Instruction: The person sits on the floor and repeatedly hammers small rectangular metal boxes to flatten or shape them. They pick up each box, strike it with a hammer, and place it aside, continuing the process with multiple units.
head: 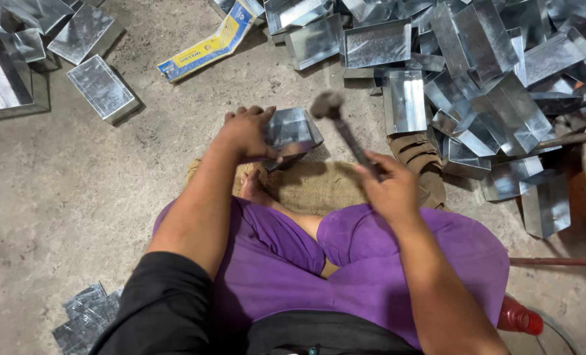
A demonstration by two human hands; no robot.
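Mid-hammering: your left hand [245, 133] steadies the folded metal tray [292, 131] (firm grasp), right hand [390, 187] clenches the raised hammer [341, 125]; strike squarely.

Heap of folded metal boxes [497, 98], blue-yellow carton [207, 45], red bottle [520, 319], burlap mat [319, 187]

Metal trays [477, 72] right, flat sheets [86, 319] lower left
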